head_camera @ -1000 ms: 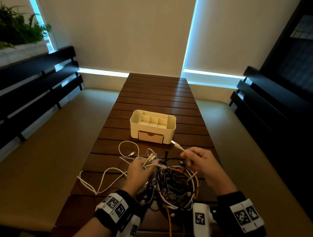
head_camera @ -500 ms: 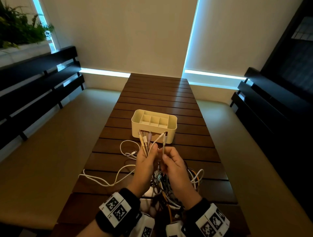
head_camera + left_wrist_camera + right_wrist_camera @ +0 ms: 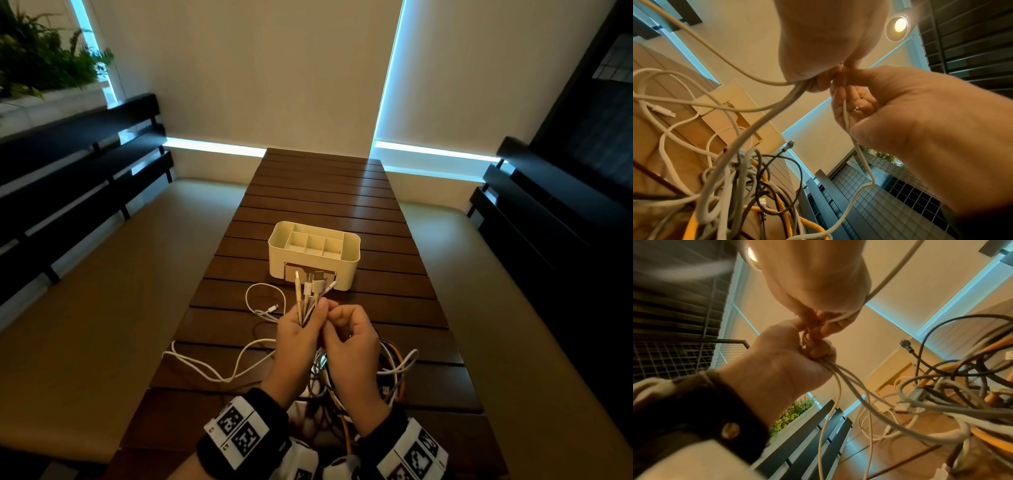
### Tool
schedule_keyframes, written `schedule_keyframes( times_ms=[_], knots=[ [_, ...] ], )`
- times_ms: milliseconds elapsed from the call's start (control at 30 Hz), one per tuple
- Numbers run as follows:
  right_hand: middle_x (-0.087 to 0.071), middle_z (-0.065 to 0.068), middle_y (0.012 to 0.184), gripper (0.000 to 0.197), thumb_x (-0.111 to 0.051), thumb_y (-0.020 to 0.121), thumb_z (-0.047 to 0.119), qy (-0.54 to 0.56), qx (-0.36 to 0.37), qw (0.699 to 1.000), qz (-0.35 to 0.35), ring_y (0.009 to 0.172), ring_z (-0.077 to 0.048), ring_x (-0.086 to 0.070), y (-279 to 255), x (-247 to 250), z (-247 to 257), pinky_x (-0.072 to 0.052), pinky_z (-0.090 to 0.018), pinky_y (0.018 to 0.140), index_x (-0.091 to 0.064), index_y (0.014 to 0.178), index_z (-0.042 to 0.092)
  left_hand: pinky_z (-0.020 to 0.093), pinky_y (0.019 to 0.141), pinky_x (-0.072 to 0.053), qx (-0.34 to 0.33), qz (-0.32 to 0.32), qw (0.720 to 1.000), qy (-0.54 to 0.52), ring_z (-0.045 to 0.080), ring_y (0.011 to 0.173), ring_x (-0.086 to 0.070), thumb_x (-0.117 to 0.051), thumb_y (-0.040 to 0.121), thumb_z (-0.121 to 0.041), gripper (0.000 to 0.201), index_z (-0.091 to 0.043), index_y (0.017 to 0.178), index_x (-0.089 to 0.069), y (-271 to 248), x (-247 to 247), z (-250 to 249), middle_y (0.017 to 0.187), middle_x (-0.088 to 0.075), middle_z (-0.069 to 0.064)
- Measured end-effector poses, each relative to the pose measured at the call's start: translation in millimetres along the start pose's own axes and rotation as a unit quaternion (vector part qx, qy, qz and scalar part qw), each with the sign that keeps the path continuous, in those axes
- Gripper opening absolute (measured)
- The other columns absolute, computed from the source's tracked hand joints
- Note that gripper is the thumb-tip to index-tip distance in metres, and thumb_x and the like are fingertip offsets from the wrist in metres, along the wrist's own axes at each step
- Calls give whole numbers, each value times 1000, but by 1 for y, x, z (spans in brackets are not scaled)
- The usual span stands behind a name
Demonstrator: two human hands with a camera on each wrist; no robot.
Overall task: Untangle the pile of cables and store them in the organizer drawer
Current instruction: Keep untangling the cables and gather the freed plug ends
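My left hand [image 3: 310, 317] grips a bunch of cable ends [image 3: 311, 289], their plugs fanning upward in front of the cream organizer [image 3: 349, 253]. Its tan drawer front [image 3: 291, 270] shows behind the plugs. My right hand [image 3: 337, 317] touches the left and pinches a thin white cable [image 3: 846, 113] that runs down through its fingers. The tangled pile [image 3: 390, 366] of white, grey, black and orange cables hangs below both hands onto the table. In the right wrist view the left hand [image 3: 789, 360] holds the bundle [image 3: 855, 382] in a fist.
A slatted wooden table [image 3: 325, 192] runs away from me. Loose white cable loops [image 3: 219, 371] trail over its left side, one with a free plug [image 3: 272, 308]. Cushioned benches with dark backrests [image 3: 78, 178] flank both sides. A planter [image 3: 41, 68] stands at the far left.
Both hands have lifted from the pile and come together. The right hand brought its white cable end over to the left, which now holds the plugs upright as one bunch.
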State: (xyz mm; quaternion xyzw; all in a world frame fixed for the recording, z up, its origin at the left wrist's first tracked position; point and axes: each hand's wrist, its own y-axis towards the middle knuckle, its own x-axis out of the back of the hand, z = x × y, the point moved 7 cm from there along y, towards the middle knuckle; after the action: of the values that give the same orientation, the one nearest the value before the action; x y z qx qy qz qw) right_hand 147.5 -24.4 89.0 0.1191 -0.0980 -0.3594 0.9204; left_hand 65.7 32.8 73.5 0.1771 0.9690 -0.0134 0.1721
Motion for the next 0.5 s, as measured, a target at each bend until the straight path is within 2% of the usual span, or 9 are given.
schedule_keyframes(
  times_ms=[100, 200, 233, 267, 333, 367, 433, 500],
  knots=[
    [-59, 7, 68, 23, -64, 86, 14, -82, 43, 995, 33, 64, -10, -59, 3, -3, 7, -49, -19, 56, -51, 72, 28, 21, 58, -51, -28, -3, 999, 25, 10, 63, -58, -42, 95, -24, 27, -8, 83, -61, -1, 0, -9, 68, -61, -1],
    [-53, 9, 62, 22, -50, 95, 24, -186, 41, 963, 189, 57, -7, -50, 0, -15, -1, -40, -21, 56, -46, 74, 29, 23, 63, -50, -25, -40, 999, -10, 11, 64, -53, -33, 99, -29, 29, -15, 83, -52, 7, 12, -28, 70, -56, -2],
    [-51, 9, 60, 25, -47, 96, 25, -186, 31, 952, 241, 55, -5, -48, -3, -17, -7, -39, -22, 57, -46, 72, 30, 24, 62, -52, -20, -51, 997, -53, 10, 60, -54, -30, 101, -30, 30, -16, 82, -49, 12, 18, -37, 66, -55, -3],
    [-50, 9, 59, 28, -45, 97, 25, -176, 21, 944, 279, 54, -4, -46, -6, -15, -12, -37, -21, 57, -47, 70, 31, 23, 56, -52, -21, -57, 993, -102, 9, 53, -51, -30, 101, -32, 31, -16, 80, -46, 17, 26, -49, 59, -50, -5],
    [-48, 8, 59, 28, -44, 98, 24, -171, -4, 928, 330, 53, -2, -46, -5, -3, -25, -34, -15, 55, -52, 71, 26, 16, 40, -37, -31, -80, 978, -188, 5, 40, -35, -31, 99, -39, 33, -18, 76, -43, 27, 47, -75, 50, -38, -9],
    [-47, 8, 60, 28, -44, 98, 23, -174, -26, 919, 351, 52, -1, -45, -4, 6, -33, -33, -13, 54, -53, 72, 23, 15, 37, -28, -42, -94, 972, -211, 4, 38, -29, -31, 98, -42, 35, -19, 74, -43, 31, 57, -88, 48, -34, -9],
    [-48, 7, 64, 26, -44, 98, 21, -175, -74, 902, 388, 53, 2, -45, -1, 21, -48, -36, -12, 56, -53, 74, 21, 17, 37, -20, -71, -111, 966, -221, 3, 37, -24, -29, 99, -44, 38, -21, 72, -44, 35, 74, -110, 46, -31, -9],
    [-52, 5, 69, 22, -44, 98, 19, -177, -99, 898, 392, 59, 2, -49, 3, 29, -59, -41, -13, 59, -53, 78, 21, 17, 37, -18, -87, -98, 969, -209, 3, 37, -23, -32, 100, -41, 39, -23, 68, -47, 37, 80, -119, 45, -32, -9]
  ],
)
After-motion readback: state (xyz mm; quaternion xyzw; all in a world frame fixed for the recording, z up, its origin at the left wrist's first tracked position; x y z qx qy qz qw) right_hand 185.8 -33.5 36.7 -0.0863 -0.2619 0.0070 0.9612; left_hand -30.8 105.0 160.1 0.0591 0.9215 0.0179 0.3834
